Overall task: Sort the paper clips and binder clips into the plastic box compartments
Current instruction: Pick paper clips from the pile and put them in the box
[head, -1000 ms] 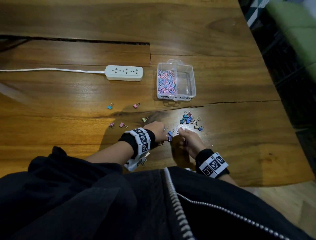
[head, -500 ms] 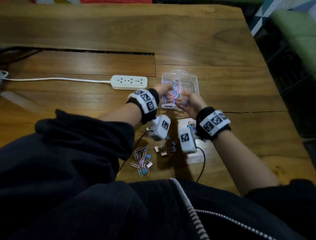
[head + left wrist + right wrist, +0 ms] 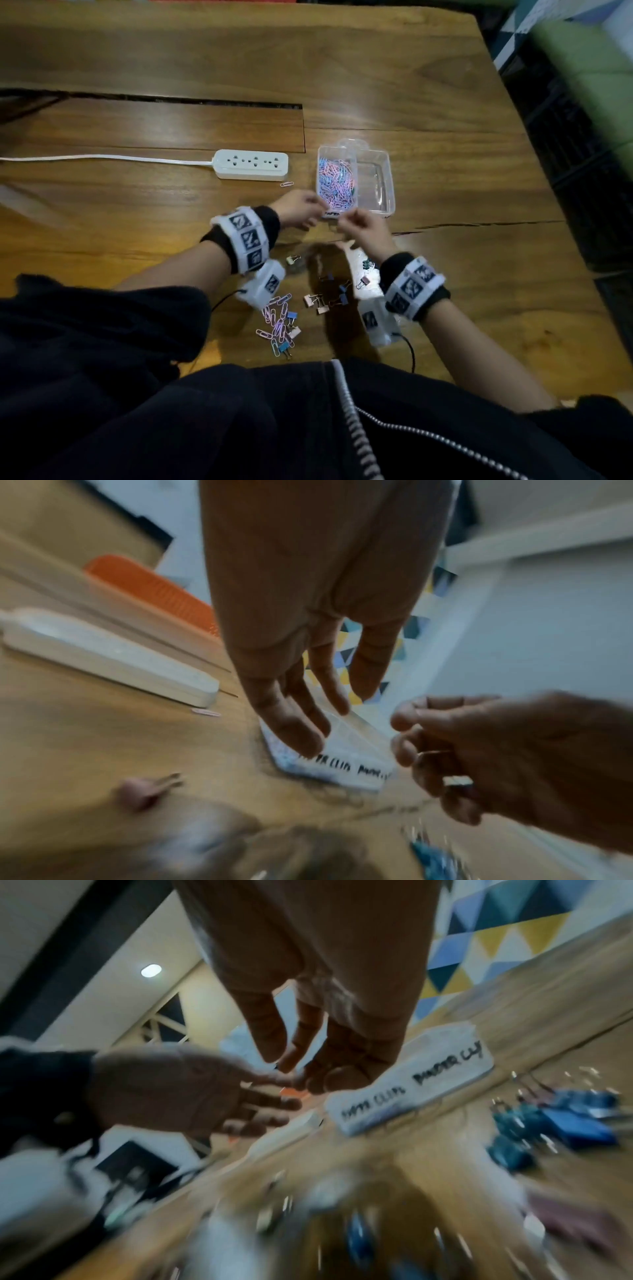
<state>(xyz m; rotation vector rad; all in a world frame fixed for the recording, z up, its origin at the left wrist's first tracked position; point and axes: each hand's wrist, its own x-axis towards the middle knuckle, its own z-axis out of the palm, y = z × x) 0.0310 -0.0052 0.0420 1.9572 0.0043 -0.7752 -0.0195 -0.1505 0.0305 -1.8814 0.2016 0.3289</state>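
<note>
The clear plastic box (image 3: 390, 186) stands mid-table. Its left compartment is full of pink and blue paper clips (image 3: 335, 181); the right one looks bare. My left hand (image 3: 317, 205) hovers at the box's near left corner, fingers straight and holding nothing (image 3: 329, 712). My right hand (image 3: 346, 219) is at the near edge, fingers curled round small metal-glinting binder clips (image 3: 457, 781). A loose pile of paper clips (image 3: 275, 317) and scattered binder clips (image 3: 329, 298) lie between my forearms. The box label (image 3: 411, 1091) faces me.
A white power strip (image 3: 251, 164) with its cable lies left of the box, a single paper clip (image 3: 287, 184) beside it. More blue binder clips (image 3: 561, 1123) lie right of my right hand. The table's right edge (image 3: 534, 164) drops to dark crates.
Both hands rose from the clips near me up to the box. Over the last half second they drew back a little, from over the box to its near edge.
</note>
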